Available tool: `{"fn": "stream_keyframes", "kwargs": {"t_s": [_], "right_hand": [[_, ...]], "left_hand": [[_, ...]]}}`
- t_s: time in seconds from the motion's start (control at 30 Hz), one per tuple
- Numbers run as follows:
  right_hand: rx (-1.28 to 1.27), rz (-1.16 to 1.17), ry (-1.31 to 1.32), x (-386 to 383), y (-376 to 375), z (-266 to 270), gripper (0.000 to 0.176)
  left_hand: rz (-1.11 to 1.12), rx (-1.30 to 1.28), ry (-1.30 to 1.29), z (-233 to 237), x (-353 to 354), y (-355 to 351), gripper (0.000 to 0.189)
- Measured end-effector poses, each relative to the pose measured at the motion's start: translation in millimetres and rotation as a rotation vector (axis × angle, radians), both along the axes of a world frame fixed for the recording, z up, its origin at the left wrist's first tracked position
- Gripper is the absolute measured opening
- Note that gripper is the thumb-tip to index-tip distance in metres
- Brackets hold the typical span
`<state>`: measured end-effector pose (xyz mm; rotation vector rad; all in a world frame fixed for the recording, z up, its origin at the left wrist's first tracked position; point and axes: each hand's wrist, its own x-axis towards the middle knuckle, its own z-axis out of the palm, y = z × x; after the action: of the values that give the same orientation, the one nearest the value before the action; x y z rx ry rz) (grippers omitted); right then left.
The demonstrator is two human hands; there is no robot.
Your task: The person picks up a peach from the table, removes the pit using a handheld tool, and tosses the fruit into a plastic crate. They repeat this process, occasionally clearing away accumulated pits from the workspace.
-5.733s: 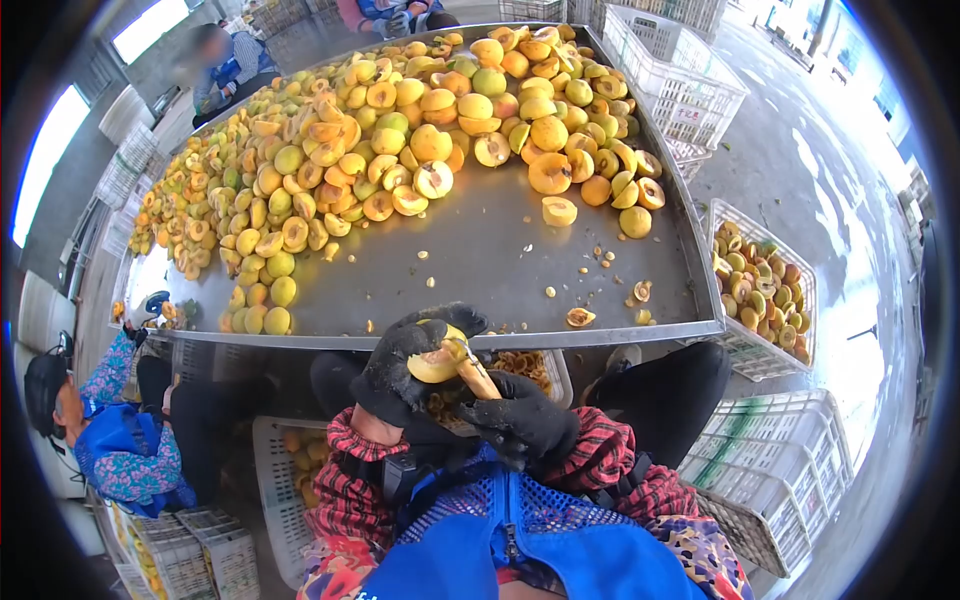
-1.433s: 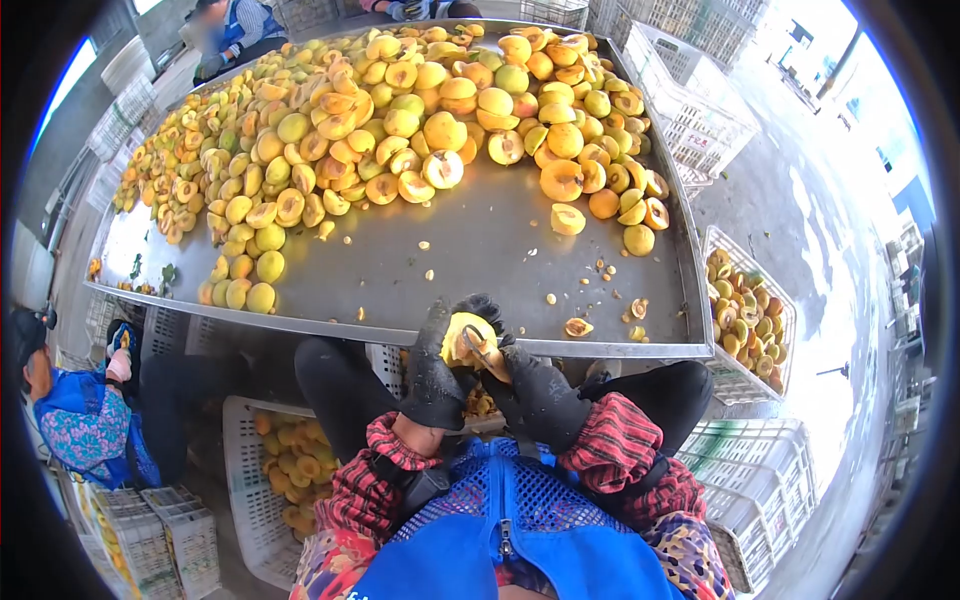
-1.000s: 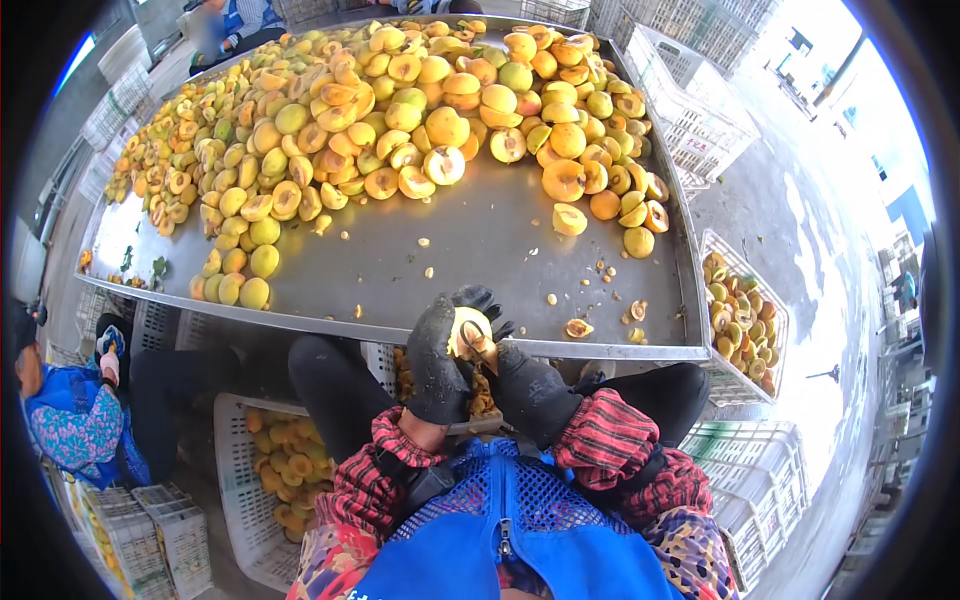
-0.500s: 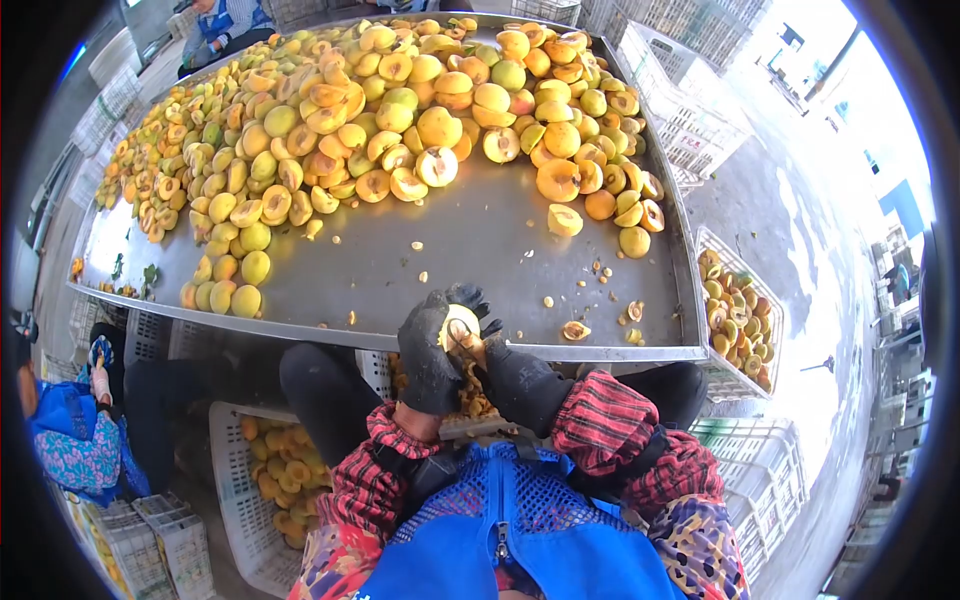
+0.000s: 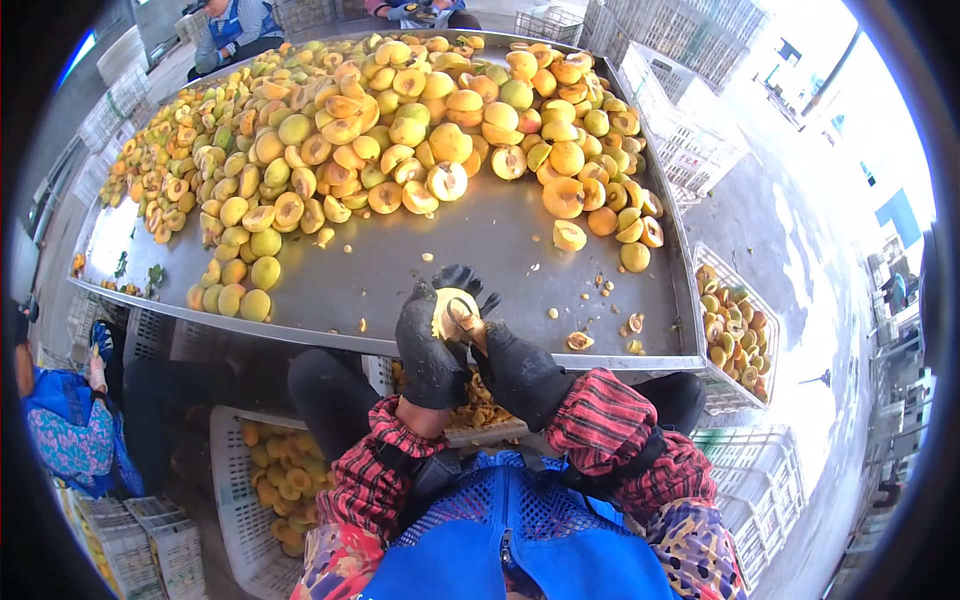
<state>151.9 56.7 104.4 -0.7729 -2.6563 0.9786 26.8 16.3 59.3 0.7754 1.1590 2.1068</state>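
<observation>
Both of my hands wear black gloves and meet over the near edge of the steel table. My left hand cups a yellow peach half, cut face up. My right hand grips a small pitting tool whose loop is pressed into the flesh of the peach half. A big heap of whole and halved yellow peaches covers the far side of the table.
Loose pits and scraps lie on the table at the right. White crates of fruit stand below: one under my hands, one at lower left, one at the right. A seated person is at left; others work at the far end.
My hands have lifted slightly, from below the table edge to over it, still working the tool in the same peach half. The view has tilted a little.
</observation>
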Motion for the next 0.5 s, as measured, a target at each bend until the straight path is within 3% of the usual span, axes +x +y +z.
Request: {"fn": "stream_keyframes", "kwargs": {"t_s": [0.07, 0.13, 0.2, 0.23, 0.3, 0.4, 0.5], "right_hand": [[-0.415, -0.059, 0.048, -12, 9, -20, 0.034], [-0.451, -0.073, 0.089, -15, 12, -31, 0.033], [-0.1, -0.04, 0.124, -12, 12, -34, 0.034], [-0.148, -0.043, 0.112, -14, 11, -23, 0.033], [-0.246, -0.051, 0.087, -20, 8, 7, 0.032], [-0.24, -0.048, -0.172, -22, 10, 21, 0.034], [-0.061, 0.049, 0.018, -23, 12, -15, 0.043]], "left_hand": [[0.093, 0.035, -0.064, 10, 3, 4, 0.033], [0.192, 0.013, 0.08, 6, 0, 6, 0.027], [0.258, -0.021, 0.296, -5, -9, 10, 0.026], [0.27, -0.02, 0.336, -1, -10, 12, 0.026], [0.213, 0.031, 0.173, 6, -10, 17, 0.025], [0.169, 0.037, 0.092, -4, -15, 19, 0.024], [0.129, 0.048, 0.271, 14, -17, 13, 0.021]]}}
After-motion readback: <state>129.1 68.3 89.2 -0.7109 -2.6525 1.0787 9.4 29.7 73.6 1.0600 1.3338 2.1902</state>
